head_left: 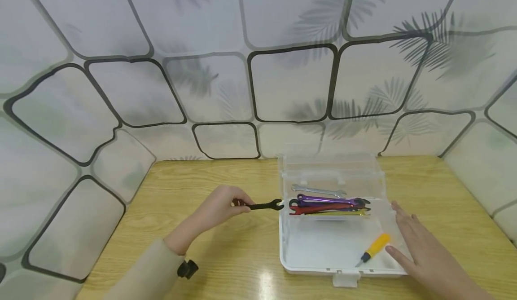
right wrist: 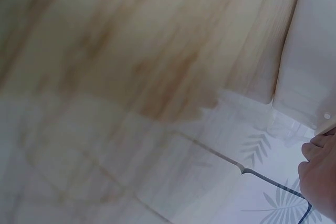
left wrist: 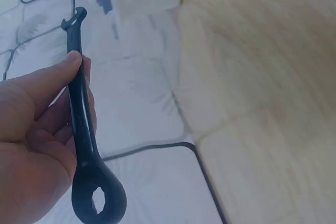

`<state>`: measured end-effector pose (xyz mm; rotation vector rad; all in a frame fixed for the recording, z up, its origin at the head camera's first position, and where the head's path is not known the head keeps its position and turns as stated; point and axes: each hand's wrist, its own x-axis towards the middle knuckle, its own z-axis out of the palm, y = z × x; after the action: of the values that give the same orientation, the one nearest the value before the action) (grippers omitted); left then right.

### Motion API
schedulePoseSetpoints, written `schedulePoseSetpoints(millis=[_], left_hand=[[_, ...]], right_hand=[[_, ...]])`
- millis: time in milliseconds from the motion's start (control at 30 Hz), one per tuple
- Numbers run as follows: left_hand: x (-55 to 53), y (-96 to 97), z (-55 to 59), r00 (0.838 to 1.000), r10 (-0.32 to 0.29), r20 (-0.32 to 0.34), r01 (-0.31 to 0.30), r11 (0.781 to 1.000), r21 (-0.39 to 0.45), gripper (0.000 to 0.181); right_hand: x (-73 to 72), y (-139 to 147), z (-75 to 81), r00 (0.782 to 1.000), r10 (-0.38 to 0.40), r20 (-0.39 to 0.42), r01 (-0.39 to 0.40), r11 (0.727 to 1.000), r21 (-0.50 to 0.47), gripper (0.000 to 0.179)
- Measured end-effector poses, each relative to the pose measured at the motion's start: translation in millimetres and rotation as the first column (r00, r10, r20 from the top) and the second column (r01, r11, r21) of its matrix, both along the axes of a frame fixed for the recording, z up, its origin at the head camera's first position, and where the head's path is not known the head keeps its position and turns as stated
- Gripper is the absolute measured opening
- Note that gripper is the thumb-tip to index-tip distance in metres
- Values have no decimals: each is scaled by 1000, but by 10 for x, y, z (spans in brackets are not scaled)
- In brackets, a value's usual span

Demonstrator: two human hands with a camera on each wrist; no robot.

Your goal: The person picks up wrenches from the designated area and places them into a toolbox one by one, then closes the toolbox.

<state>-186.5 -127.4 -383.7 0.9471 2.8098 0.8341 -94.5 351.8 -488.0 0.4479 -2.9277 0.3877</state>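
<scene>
Black wrench (head_left: 264, 206) just left of the box (head_left: 315, 241)

Our left hand (head_left: 223, 206) pinches the wrench's shaft, fingers curled; our right hand (head_left: 426, 248), fingers nearly straight, lies along the box's right side. A firm pinch should serve us best (smooth shafts can roll), with the box held steady.

Indoor walled-in nook; home, office or booth, can't tell. Glossy wood-grain table (head_left: 234, 259) meets wall covering (head_left: 292, 84) at 12 o'clock, printed with rounded blocks and palm fronds, wrapping round towards 9 and 3.
</scene>
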Motion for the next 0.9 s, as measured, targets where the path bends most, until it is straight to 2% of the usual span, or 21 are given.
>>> schedulePoseSetpoints(millis=[133,333,467,667,900], left_hand=[[-57,165,111,999,-26,-31,25,1000,-17,12],[-147,397,218,994,-87,-72,85,996,-31,12],[-188,537,276,989,-116,-91,112,992,-51,13],[-248,743,319,980,-165,-112,158,985,-66,14],[-318,1015,297,971,-213,-109,205,976,-79,16]], right_hand=[[5,-2,8,1000,-2,5,2,1000,-4,91],[10,-4,24,999,-6,37,6,1000,-13,90],[3,-2,28,1000,6,17,-5,1000,-12,89],[-11,2,24,1000,13,2,-13,1000,-14,90],[-14,8,14,1000,7,22,-6,1000,-29,91]])
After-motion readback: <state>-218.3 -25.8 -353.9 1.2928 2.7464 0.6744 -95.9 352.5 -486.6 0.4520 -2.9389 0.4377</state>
